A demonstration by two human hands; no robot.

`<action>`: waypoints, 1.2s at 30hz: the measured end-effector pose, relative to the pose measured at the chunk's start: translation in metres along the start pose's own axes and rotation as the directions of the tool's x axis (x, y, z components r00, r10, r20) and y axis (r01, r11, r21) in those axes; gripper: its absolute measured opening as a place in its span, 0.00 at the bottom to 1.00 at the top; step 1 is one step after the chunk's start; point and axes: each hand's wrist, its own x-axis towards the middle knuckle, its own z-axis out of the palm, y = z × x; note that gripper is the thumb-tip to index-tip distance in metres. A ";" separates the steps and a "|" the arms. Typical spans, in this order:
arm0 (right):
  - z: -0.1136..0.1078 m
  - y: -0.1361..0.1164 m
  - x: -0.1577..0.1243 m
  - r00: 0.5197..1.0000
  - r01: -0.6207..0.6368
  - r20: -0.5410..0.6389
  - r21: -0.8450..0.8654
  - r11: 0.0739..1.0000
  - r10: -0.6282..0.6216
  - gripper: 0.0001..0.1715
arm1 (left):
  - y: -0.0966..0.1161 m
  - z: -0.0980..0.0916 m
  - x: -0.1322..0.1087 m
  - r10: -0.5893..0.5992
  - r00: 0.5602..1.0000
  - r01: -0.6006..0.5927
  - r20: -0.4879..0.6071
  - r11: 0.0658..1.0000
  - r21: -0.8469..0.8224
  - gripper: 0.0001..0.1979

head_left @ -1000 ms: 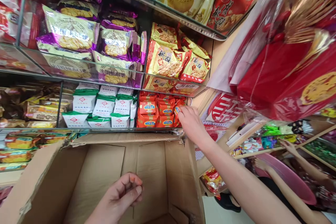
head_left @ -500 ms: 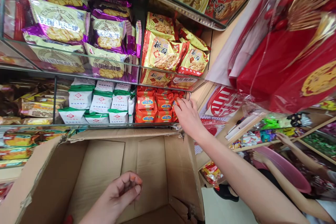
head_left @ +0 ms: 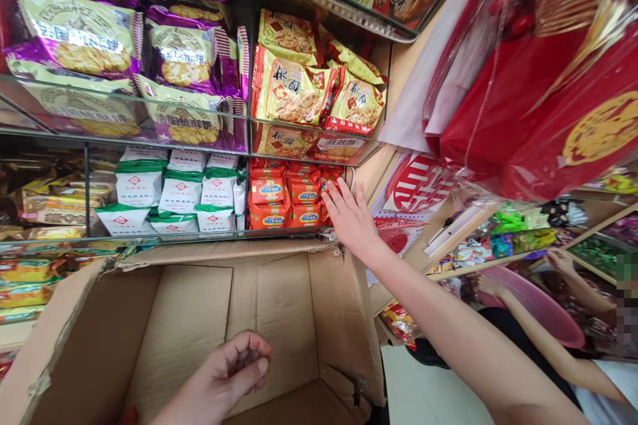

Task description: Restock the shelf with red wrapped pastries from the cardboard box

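My right hand (head_left: 351, 220) reaches to the right end of the lower shelf compartment. Its fingers lie stretched and spread against the right side of the stacked small red-orange snack packets (head_left: 305, 194). Over the open cardboard box (head_left: 279, 305), my left hand (head_left: 239, 365) is held with its fingers curled in and the thumb against them; nothing shows in it. To the left of the red stack are white packets with green tops (head_left: 182, 194). On the shelf above lie yellow-and-red cookie packets (head_left: 299, 89) and purple-and-cream cookie packets (head_left: 74, 40).
A clear shelf lip (head_left: 189, 121) fronts the upper compartments. Wrapped red decorations (head_left: 538, 99) hang at the right. Beyond my right forearm, another person's arms (head_left: 538, 332) are at a pink basin (head_left: 553, 325). The box's torn flap (head_left: 219, 252) touches the shelf front.
My right hand's fingers have straightened and spread from a curled grasp by the red packets. The view has shifted slightly, moving the shelves left. My left hand stays curled over the box.
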 end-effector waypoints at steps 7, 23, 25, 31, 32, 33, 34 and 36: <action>0.000 -0.002 -0.003 0.999 0.011 -0.034 -0.003 1.000 -0.011 0.26 | -0.003 -0.005 -0.002 -0.033 0.994 0.024 0.105 0.996 0.083 0.17; 0.007 -0.020 -0.009 0.996 -0.092 0.015 0.103 0.990 0.090 0.41 | -0.006 -0.009 -0.004 -0.089 0.986 0.062 0.143 0.982 0.179 0.17; 0.004 -0.021 -0.011 0.995 -0.102 -0.006 0.122 0.987 0.103 0.38 | -0.007 -0.012 -0.005 -0.107 0.983 0.078 0.150 0.978 0.192 0.19; 0.005 -0.027 -0.018 0.987 -0.142 -0.044 0.171 0.975 0.152 0.36 | -0.011 -0.015 -0.008 -0.112 0.980 0.079 0.167 0.978 0.194 0.19; 0.006 -0.028 -0.020 0.987 -0.142 -0.045 0.173 0.975 0.152 0.36 | -0.011 -0.015 -0.008 -0.111 0.979 0.077 0.170 0.977 0.198 0.19; 0.006 -0.029 -0.021 0.987 -0.140 -0.047 0.174 0.975 0.151 0.36 | -0.011 -0.015 -0.009 -0.111 0.979 0.075 0.173 0.977 0.201 0.18; 0.006 -0.030 -0.023 0.988 -0.137 -0.050 0.173 0.975 0.148 0.36 | -0.012 -0.016 -0.009 -0.111 0.978 0.074 0.176 0.976 0.205 0.18; 0.005 -0.033 -0.023 0.989 -0.127 -0.055 0.176 0.976 0.138 0.35 | -0.012 -0.016 -0.009 -0.115 0.977 0.077 0.178 0.975 0.210 0.18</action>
